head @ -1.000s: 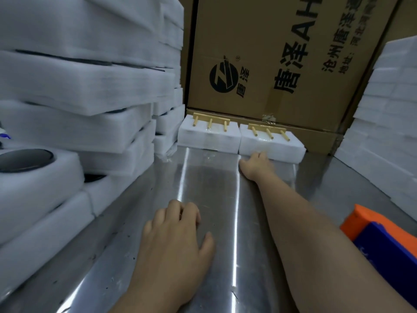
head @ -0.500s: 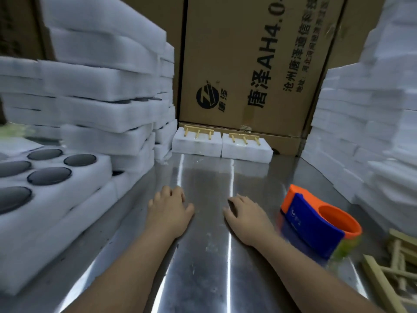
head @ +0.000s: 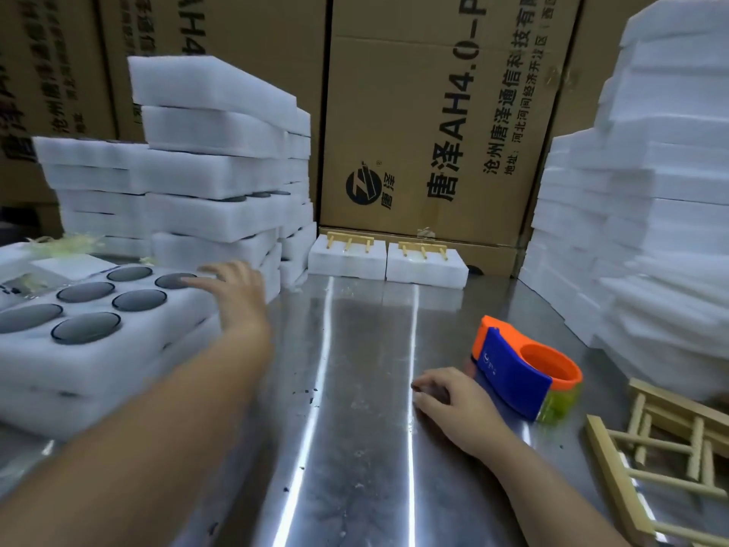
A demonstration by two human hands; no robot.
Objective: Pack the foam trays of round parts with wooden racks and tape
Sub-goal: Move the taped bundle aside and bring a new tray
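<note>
A white foam tray (head: 118, 349) with several dark round parts (head: 86, 327) lies at the near left on another tray. My left hand (head: 232, 294) reaches over its right corner, fingers spread, holding nothing. My right hand (head: 453, 404) rests on the steel table (head: 355, 428), fingers curled loosely, empty. An orange and blue tape dispenser (head: 520, 369) stands just right of that hand. Wooden racks (head: 662, 448) lie at the near right. Two packed foam bundles (head: 386, 262) with wooden racks on top sit at the back.
Tall stacks of foam trays (head: 221, 183) rise at the left and foam sheets (head: 651, 211) at the right. Large cardboard boxes (head: 434, 112) wall off the back. Yellowish tape scraps (head: 67, 242) lie on the left stack.
My left hand has moved from the table up and left onto the foam tray's corner. My right hand has drawn back toward me, beside the tape dispenser. The view has pulled back.
</note>
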